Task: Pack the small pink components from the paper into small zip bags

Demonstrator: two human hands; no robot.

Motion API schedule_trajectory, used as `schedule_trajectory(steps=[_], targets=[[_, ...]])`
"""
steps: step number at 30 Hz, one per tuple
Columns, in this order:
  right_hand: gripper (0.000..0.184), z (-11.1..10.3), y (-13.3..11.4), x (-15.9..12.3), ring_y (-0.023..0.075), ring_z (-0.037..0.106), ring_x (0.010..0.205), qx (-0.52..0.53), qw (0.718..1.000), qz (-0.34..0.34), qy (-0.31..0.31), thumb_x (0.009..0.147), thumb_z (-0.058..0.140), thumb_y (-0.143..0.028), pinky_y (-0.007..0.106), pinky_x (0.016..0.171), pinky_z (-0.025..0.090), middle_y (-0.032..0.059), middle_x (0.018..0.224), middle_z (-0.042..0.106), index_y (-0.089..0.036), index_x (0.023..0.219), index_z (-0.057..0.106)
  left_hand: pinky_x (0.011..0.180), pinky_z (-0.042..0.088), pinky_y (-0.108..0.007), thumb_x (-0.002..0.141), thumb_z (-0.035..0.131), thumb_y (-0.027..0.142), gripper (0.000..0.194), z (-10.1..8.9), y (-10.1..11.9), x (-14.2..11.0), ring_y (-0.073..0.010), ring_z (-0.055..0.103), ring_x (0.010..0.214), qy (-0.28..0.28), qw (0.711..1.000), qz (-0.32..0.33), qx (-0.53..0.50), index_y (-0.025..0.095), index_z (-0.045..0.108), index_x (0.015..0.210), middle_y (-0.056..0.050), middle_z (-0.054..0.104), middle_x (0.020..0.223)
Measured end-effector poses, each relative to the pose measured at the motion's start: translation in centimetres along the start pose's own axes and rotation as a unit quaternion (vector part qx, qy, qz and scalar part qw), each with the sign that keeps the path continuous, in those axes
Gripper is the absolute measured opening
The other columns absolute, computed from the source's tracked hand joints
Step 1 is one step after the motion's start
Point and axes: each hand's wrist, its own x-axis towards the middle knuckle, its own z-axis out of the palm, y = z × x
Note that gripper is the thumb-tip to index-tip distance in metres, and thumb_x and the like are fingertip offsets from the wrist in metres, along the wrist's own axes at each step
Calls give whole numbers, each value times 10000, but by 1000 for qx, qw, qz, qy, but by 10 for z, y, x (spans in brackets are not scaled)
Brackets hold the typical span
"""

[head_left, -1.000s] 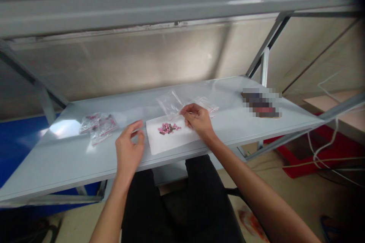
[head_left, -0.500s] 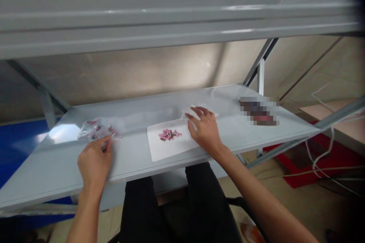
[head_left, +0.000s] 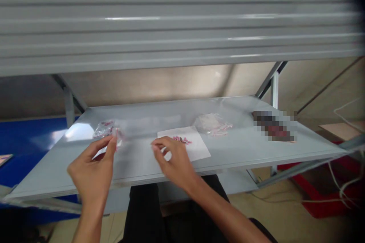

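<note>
My left hand (head_left: 92, 169) pinches a small clear plastic bag (head_left: 115, 132) between thumb and forefinger, raised a little above the shelf. Behind it lie more clear bags (head_left: 104, 128) with pink and dark pieces inside. My right hand (head_left: 175, 159) hovers over the left part of a white sheet (head_left: 201, 151), its thumb and fingertips brought together. Whether anything small is between them I cannot make out. On that sheet sits a little pile of pink tablets and dark capsules (head_left: 182, 139), partly covered by my right hand.
Several clear bags (head_left: 212, 123) rest in a heap beyond the sheet's right side. A blurred-out dark and red object (head_left: 273, 126) lies farther right on the grey shelf (head_left: 239, 155). A ridged grey panel (head_left: 182, 32) crosses above, held by slanted metal struts.
My right hand has left the clear bags on the right and come left across the sheet, its fingers closing. My left hand has lifted a small bag. The view has tilted upward.
</note>
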Motion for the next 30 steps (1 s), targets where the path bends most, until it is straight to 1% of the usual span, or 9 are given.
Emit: schedule_trajectory(steps=[3, 5, 9, 12, 18, 22, 25, 28, 30], targets=[[174, 35, -26, 21, 132, 696, 776, 103, 992, 4, -70, 979, 602, -317, 221, 716, 534, 26, 897, 748, -185, 919, 698, 812, 619, -326, 793, 783, 461, 277, -12, 16, -8, -247, 769, 886, -33, 999, -28, -33, 228, 803, 943, -33, 812, 950], [211, 45, -32, 31, 129, 698, 777, 128, 988, 16, -88, 979, 617, -342, 218, 730, 520, 24, 869, 754, -177, 873, 694, 806, 627, -318, 789, 778, 473, 303, -17, 19, -12, -254, 776, 907, -69, 995, -43, -51, 232, 800, 970, -35, 818, 966], [247, 44, -28, 30, 129, 673, 717, 103, 988, 49, -99, 991, 607, -299, 228, 714, 482, 24, 784, 739, -165, 796, 677, 744, 639, -324, 834, 716, 507, 437, -23, 18, -20, -268, 789, 894, -169, 981, -68, -62, 233, 738, 1174, -58, 818, 1020], [192, 38, -25, 20, 138, 668, 718, 86, 990, 75, -87, 974, 621, -261, 236, 713, 469, 22, 777, 728, -169, 813, 668, 741, 646, -340, 867, 680, 506, 408, -25, 16, -26, -270, 789, 887, -219, 974, -38, -54, 223, 731, 1157, -76, 802, 1090], [258, 30, -26, 13, 130, 621, 586, 124, 983, 109, -83, 980, 588, -288, 230, 603, 454, -8, 641, 656, -188, 742, 600, 805, 653, -352, 881, 698, 438, 282, -25, 7, -33, -267, 762, 994, -209, 976, 20, -57, 243, 761, 1075, -60, 788, 1117], [290, 29, -19, 10, 116, 580, 486, 196, 966, 158, -65, 949, 629, -392, 217, 494, 450, -13, 594, 632, -187, 743, 634, 788, 654, -346, 861, 735, 418, 226, -22, 8, -35, -243, 767, 890, -226, 971, 36, -73, 249, 790, 1000, -41, 803, 1017], [370, 29, -10, 6, 119, 585, 455, 277, 937, 187, -99, 915, 643, -512, 218, 433, 466, -2, 605, 648, -182, 750, 638, 765, 649, -326, 838, 756, 399, 192, -19, 9, -35, -231, 764, 849, -260, 961, 24, -96, 240, 803, 934, -36, 806, 950], [426, 27, -5, 4, 145, 663, 515, 324, 914, 189, -154, 913, 616, -565, 258, 506, 557, 13, 642, 677, -175, 743, 637, 745, 637, -307, 837, 746, 367, 153, -18, 7, -35, -225, 758, 846, -259, 962, 11, -90, 232, 806, 878, -38, 805, 912], [398, 25, -5, 3, 167, 710, 576, 312, 917, 179, -175, 925, 610, -532, 276, 566, 583, 18, 652, 689, -175, 752, 640, 731, 628, -302, 845, 734, 354, 147, -20, 5, -34, -227, 752, 868, -250, 964, 20, -84, 226, 803, 869, -45, 802, 922]])
